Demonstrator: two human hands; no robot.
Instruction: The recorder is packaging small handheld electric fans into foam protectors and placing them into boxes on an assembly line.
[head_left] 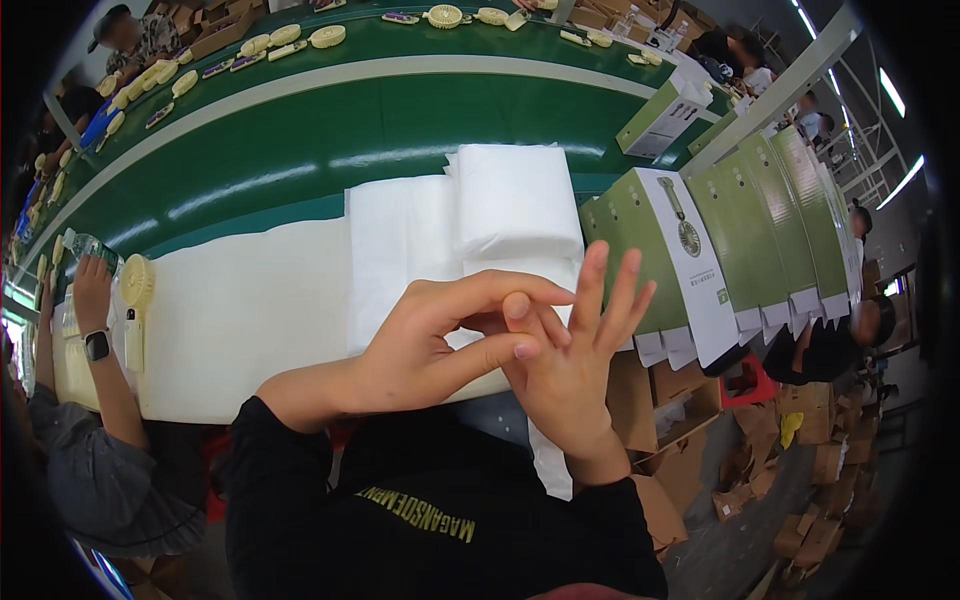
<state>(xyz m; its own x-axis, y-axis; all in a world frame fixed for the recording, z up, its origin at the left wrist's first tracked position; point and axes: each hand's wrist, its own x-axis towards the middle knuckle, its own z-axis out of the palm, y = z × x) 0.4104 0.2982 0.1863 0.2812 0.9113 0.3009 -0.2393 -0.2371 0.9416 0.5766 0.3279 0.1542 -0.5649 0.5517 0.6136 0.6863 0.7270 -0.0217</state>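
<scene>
My left hand (435, 340) and my right hand (570, 360) meet in front of my chest, fingers touching each other. The left fingers pinch at a finger of the right hand, whose other fingers are spread upward. Neither hand holds an object that I can see. Behind them lies a stack of white foam sheets (510, 205) on a white-covered worktop (250, 310). A thin white strip (550, 465) hangs below my right wrist.
A row of green and white cartons (700, 250) stands to the right. A green conveyor belt (300, 130) carries small cream fans (327, 36). A neighbour's hand with a watch (92, 300) rests at the left beside a cream fan (135, 300). Cardboard boxes (690, 410) lie lower right.
</scene>
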